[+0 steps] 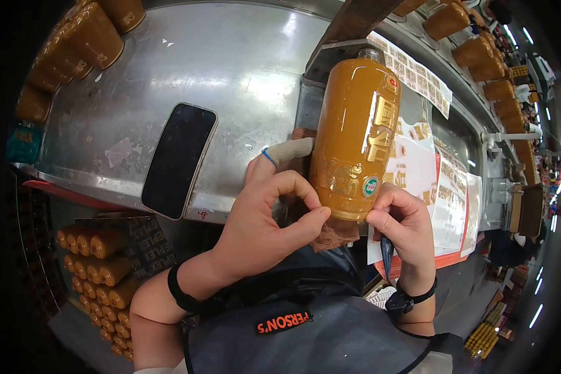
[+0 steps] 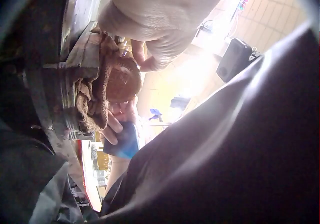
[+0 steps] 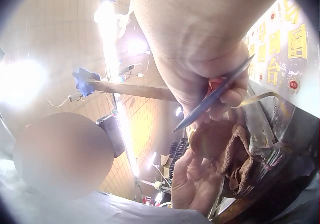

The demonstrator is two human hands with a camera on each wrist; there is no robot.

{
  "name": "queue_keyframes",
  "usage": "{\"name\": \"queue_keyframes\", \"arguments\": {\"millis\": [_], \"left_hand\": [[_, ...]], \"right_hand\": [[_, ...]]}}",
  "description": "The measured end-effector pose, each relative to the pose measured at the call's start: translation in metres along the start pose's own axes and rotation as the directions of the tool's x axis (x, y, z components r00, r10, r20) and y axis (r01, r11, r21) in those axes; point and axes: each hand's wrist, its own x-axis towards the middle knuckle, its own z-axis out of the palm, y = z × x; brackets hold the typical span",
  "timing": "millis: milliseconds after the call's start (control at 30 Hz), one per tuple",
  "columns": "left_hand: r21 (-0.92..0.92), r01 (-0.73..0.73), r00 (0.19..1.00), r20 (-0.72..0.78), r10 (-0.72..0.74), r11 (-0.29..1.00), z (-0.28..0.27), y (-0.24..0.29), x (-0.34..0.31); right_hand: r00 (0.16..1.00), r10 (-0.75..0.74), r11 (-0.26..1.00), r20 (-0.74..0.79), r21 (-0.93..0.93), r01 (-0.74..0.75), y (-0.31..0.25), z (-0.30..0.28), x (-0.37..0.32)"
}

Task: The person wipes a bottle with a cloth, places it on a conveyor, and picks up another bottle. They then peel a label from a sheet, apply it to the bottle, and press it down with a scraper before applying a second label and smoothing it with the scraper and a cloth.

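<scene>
A glossy amber bottle (image 1: 355, 137) with raised gold characters lies on its side, base toward the person, over a brown cloth (image 1: 336, 234). A thin gold band (image 1: 349, 215) rims its base. At the base's left side my left hand (image 1: 262, 215) pinches the band's edge between thumb and forefinger. A pale fabric cover (image 1: 290, 151) with a blue edge lies behind that hand, beside the bottle. My right hand (image 1: 408, 224) has thumb and forefinger at the base's right side. Its other fingers hold a dark pointed tool (image 3: 215, 94), like tweezers, against the palm.
A black phone (image 1: 179, 161) lies on the metal table (image 1: 249, 81). Printed gold sticker sheets (image 1: 449, 199) are spread to the right of the bottle. More amber bottles (image 1: 84, 40) stand at the far left, and several lie stacked (image 1: 100, 274) below the table.
</scene>
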Motion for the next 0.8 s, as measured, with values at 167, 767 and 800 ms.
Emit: {"name": "queue_keyframes", "arguments": {"millis": [167,767,800], "left_hand": [[0.013,0.024,1.0,0.015,-0.024,1.0,-0.002,0.003,0.0],[-0.008,0.01,1.0,-0.007,-0.01,1.0,-0.002,-0.001,-0.001],[0.012,0.033,0.999,0.01,-0.033,0.999,-0.003,-0.001,-0.001]], "right_hand": [[1.0,-0.005,1.0,0.001,-0.003,0.005,-0.002,0.001,0.0],[1.0,-0.015,1.0,0.011,-0.002,0.015,0.0,-0.001,0.0],[1.0,-0.015,1.0,0.011,-0.003,0.015,0.0,-0.001,0.0]]}}
